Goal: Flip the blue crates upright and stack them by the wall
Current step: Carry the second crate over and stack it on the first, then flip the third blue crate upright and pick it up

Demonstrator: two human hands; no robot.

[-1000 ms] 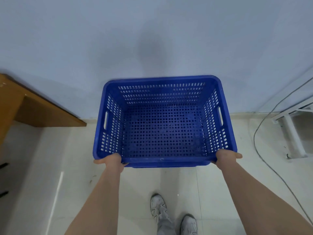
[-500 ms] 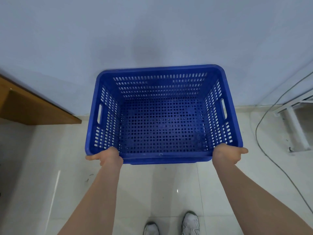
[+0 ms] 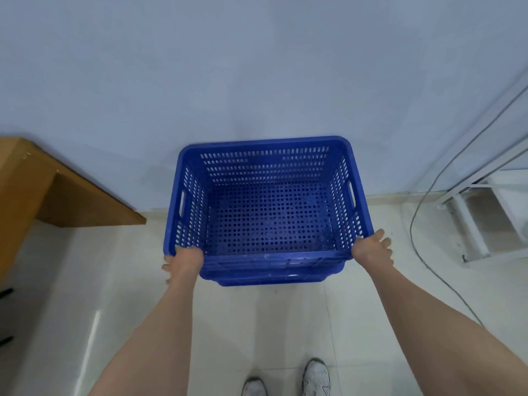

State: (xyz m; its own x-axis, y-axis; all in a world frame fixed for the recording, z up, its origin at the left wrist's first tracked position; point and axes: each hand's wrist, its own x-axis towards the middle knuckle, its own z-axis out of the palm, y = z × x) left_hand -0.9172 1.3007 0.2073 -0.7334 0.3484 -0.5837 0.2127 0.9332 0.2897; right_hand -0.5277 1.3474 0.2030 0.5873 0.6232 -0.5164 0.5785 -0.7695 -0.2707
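Blue moulded plastic, pierced all over with slots in the walls and round holes in the base, makes up the top crate, which sits upright on the floor against the pale wall, nested onto a second blue crate whose rim shows just beneath its near edge. By the look of it the crate is light for its bulk and stiff enough to keep its shape, though the thin rim would likely flex a little and the smooth plastic could slide in a damp palm. The slotted handle openings in the two short walls look like the surest places to hold; the near corners of the rim also serve. The left hand rests at the near left corner with fingers spread outward, and the right hand touches the near right corner, fingers likewise splayed, so both seem to be loosened rather than clenched. No brand, label or writing can be read anywhere on the crates.
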